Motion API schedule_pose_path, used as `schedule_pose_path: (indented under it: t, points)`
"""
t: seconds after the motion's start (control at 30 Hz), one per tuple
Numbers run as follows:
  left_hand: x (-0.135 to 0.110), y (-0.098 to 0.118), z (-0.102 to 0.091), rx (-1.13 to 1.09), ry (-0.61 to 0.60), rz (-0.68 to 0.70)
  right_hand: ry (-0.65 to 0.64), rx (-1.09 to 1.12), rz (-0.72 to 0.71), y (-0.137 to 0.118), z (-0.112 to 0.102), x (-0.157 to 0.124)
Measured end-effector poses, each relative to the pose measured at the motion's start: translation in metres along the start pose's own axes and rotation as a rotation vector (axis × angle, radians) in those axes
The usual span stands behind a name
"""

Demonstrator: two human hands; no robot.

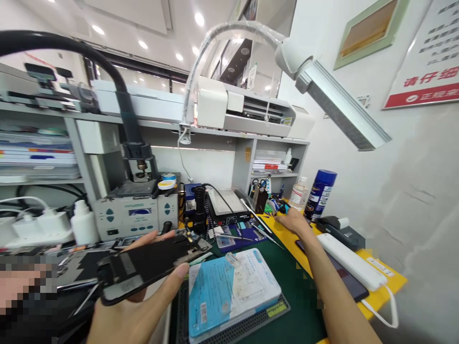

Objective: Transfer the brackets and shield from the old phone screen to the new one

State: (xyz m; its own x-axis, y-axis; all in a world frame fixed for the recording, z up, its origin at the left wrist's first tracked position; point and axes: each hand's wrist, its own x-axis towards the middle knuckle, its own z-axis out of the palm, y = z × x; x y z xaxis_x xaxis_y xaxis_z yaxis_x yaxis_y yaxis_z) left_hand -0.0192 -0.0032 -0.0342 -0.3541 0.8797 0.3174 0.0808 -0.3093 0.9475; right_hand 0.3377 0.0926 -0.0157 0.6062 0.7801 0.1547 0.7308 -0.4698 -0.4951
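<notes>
My left hand (143,301) grips an opened phone body (150,265), dark and flat, held level above the bench at lower left with the thumb along its near edge. My right hand (292,220) is stretched far out to the back right of the bench. Its fingers reach among small tools and bottles beside a blue spray can (320,193). The fingertips are partly hidden, so whether they hold anything is unclear. A blue and white packet (229,286) lies on a ridged mat just under the phone.
A hot-air rework station (132,215) stands at back left, a small black heating plate (225,205) at centre. A white power strip (353,260) lies on the yellow mat (390,279). A lamp head (340,107) hangs overhead. Tweezers (267,234) rest on the green mat (297,286).
</notes>
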Motion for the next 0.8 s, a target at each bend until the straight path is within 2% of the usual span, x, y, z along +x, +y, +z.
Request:
schedule_pose_path:
  t: [0.07, 0.17, 0.27, 0.33, 0.4, 0.47, 0.5, 0.53, 0.63, 0.8]
  points:
    - [-0.005, 0.008, -0.002, -0.063, -0.04, 0.045, -0.076, -0.026, -0.016, -0.002, 0.005, -0.001]
    - [-0.008, 0.011, -0.006, -0.103, -0.057, 0.067, -0.12, -0.024, -0.107, -0.011, 0.0, -0.008]
    - [-0.006, 0.005, -0.009, -0.098, -0.042, 0.067, -0.162, 0.057, -0.304, -0.026, -0.014, -0.028]
    - [-0.003, 0.002, -0.01, -0.087, -0.033, 0.077, -0.256, 0.141, -0.458, -0.037, -0.023, -0.051]
    - [-0.001, 0.0, -0.011, -0.068, -0.025, 0.095, -0.421, 0.248, -0.603, -0.048, -0.03, -0.079]
    - [0.002, 0.0, -0.011, -0.042, -0.01, 0.117, -0.771, 0.45, -0.755, -0.057, -0.035, -0.105]
    - [0.003, 0.0, -0.011, -0.02, 0.002, 0.129, -0.89, 0.482, -0.795, -0.061, -0.038, -0.116]
    - [0.004, 0.0, -0.011, 0.013, 0.014, 0.147, -0.93, 0.465, -0.835, -0.064, -0.04, -0.125]
    - [0.005, -0.001, -0.013, 0.135, 0.013, 0.228, -0.987, 0.366, -0.799, -0.071, -0.043, -0.139]
    - [0.003, -0.004, -0.014, 0.225, 0.015, 0.323, -1.092, 0.36, -0.687, -0.074, -0.038, -0.139]
